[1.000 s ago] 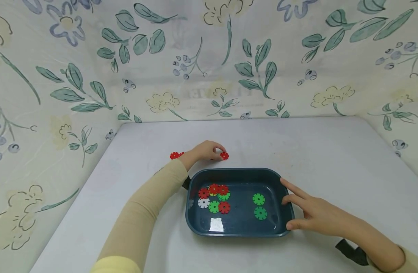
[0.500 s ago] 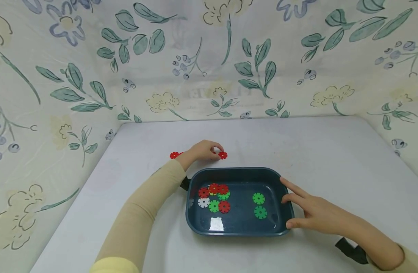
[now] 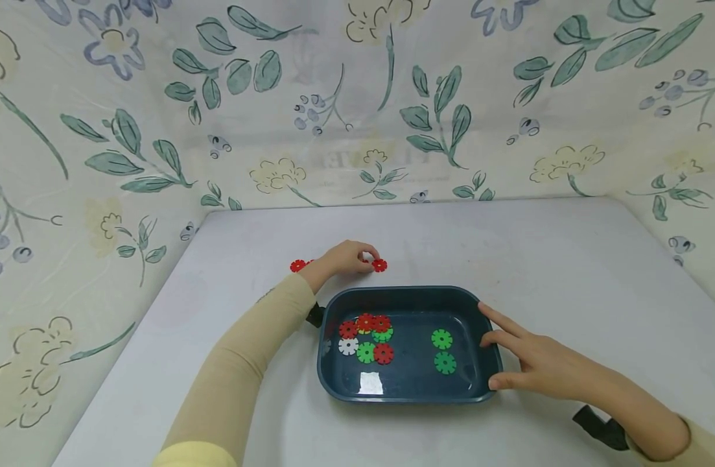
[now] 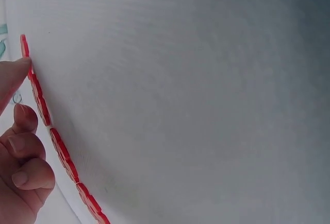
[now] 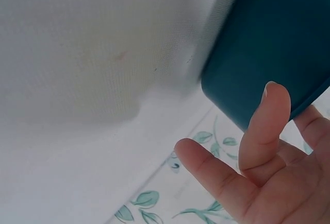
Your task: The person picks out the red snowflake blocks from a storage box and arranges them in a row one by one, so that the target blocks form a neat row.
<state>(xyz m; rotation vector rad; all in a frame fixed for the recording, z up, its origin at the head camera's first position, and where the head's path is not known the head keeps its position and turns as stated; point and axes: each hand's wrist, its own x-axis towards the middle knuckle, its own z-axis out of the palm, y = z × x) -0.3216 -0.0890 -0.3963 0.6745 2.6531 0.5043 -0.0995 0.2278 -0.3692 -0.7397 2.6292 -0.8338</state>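
Observation:
My left hand (image 3: 347,258) pinches a red notched plastic disc (image 3: 380,265) between thumb and forefinger, flat on the table beyond the tray. In the left wrist view this disc (image 4: 24,46) is at the end of a line of red discs (image 4: 63,154), with the other fingers curled beside them. The hand partly hides this row in the head view; one red disc (image 3: 297,266) shows at its left end. My right hand (image 3: 538,364) grips the right side of a dark blue tray (image 3: 404,399), thumb and some fingertips over the rim, other fingers outside it.
Inside the tray lie several red, green and white discs clustered at left, including a white disc (image 3: 348,346). Two green discs, one being (image 3: 445,363), lie at right. Patterned cloth (image 3: 357,155) stands behind the white table (image 3: 544,259).
My left hand has slid slightly left, bringing the red disc closer to the row. My right hand and the tray have stayed practically still.

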